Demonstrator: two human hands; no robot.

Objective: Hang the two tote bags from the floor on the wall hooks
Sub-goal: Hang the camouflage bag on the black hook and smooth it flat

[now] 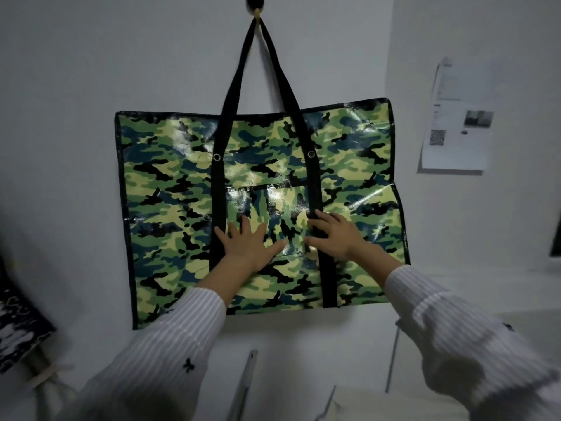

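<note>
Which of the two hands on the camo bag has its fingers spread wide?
The left hand, fanned flat on the camouflage bag; the right hand has its fingers together across a black strap.

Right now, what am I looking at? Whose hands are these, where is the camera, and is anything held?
No machine here: a person wears one camera on the head, looking down at their own hands. The left hand and right hand lie flat on a camouflage tote bag, pressing it, gripping nothing. The bag hangs by its black handles from a wall hook. A printed sheet is stuck to the side wall. The dark patterned thing at the left edge may be the second bag.
</note>
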